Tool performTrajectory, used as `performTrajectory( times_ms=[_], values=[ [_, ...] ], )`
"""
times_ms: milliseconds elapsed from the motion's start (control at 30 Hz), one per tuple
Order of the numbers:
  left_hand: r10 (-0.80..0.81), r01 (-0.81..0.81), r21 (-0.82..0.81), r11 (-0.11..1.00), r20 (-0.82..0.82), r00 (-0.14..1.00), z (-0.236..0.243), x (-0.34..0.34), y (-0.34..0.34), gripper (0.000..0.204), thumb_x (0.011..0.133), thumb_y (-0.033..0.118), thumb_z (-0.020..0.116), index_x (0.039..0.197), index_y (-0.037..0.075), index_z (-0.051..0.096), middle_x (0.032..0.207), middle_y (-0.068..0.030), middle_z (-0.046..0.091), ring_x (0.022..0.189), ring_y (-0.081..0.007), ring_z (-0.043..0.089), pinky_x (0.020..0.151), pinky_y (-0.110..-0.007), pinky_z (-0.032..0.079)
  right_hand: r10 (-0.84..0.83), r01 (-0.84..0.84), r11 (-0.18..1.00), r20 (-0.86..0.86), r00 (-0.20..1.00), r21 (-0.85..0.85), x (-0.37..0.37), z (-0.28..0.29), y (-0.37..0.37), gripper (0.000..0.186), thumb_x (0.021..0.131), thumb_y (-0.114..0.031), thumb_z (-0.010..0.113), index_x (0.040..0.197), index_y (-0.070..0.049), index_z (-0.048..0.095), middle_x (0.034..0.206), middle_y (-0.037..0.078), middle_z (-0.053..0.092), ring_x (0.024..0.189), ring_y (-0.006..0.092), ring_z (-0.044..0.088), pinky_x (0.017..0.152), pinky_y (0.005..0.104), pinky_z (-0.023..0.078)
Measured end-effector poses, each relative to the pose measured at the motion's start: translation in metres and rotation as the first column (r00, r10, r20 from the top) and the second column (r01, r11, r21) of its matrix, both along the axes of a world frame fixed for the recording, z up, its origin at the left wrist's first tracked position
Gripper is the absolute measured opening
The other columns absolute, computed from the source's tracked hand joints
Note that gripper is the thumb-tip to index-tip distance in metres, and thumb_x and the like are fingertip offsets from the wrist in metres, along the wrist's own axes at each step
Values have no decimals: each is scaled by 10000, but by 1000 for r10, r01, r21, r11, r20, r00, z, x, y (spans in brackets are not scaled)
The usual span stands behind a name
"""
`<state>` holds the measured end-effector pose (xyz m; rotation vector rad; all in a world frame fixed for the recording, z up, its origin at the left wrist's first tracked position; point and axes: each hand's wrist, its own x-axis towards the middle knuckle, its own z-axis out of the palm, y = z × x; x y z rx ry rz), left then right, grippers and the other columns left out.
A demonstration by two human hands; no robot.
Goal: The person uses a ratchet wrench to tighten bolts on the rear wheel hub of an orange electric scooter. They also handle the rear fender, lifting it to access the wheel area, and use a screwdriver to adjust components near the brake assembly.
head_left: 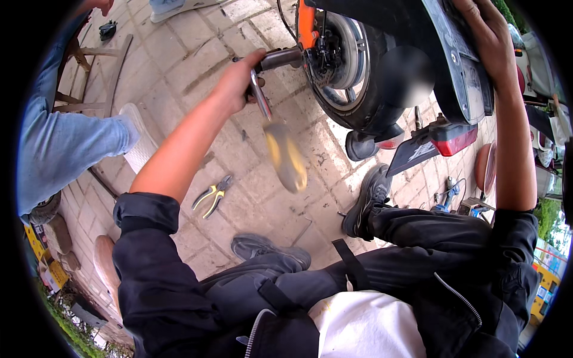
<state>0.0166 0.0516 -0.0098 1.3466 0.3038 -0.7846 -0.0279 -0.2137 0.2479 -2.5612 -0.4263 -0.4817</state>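
My left hand [239,83] is closed round the metal shaft of a screwdriver [285,155]. Its yellow and grey handle hangs toward me, slightly blurred. The same hand's fingers also touch a dark metal bar [280,58] that sticks out beside the rear wheel [349,65] of a scooter. At the upper right, my right hand [492,39] grips the edge of the scooter's black tail panel [462,77]; some of its fingertips are cut off by the view's edge. On the paving below my left forearm lie pliers [212,196] with yellow and black handles.
Under the tail hang a mudguard flap [409,156] and a red tail light [453,141]. A blue tool [447,194] lies at the right, near a brown round stool [486,167]. At the left, another person's leg in jeans [71,149] is beside a wooden chair frame [116,74].
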Motion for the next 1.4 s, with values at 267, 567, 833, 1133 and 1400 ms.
performTrajectory(
  times_ms=[267,567,833,1133,1400],
  values=[
    [-118,-18,302,953,426,897,-7,-11,-5,448,817,449,589,886,10,531,631,-68,563,521,-166,544,476,-325,433,-6,6,1000,-28,1000,21,0,1,0,306,887,-242,547,1028,28,566,1037,62,545,938,118,491,806,240,392],
    [-114,-127,338,932,608,786,-21,-14,0,542,810,502,578,903,-29,522,671,-97,583,560,-184,562,556,-306,453,-35,35,999,-19,999,-30,-1,1,6,315,884,-247,545,1032,30,565,1062,64,537,948,118,488,819,239,383],
    [-95,-111,254,961,677,730,-52,24,24,338,930,261,424,1106,-2,542,966,-164,628,920,-277,588,822,-320,432,-68,61,990,-50,996,-130,-4,12,5,301,877,-251,542,1025,8,578,1096,100,539,1005,158,490,855,271,373],
    [-548,208,508,836,744,382,-78,41,20,357,750,15,528,1100,57,591,1042,-177,611,970,-327,578,833,-364,447,57,-65,996,-128,990,-62,6,4,-26,320,930,-180,471,1189,4,510,1285,85,448,1109,145,469,950,261,336],
    [-479,206,438,875,726,493,-68,18,23,373,768,46,512,1134,81,571,1002,-180,620,919,-316,598,784,-359,462,56,-70,985,-92,994,-157,1,9,-21,320,931,-192,463,1175,7,522,1262,94,471,1134,146,456,962,268,327]
  ],
)
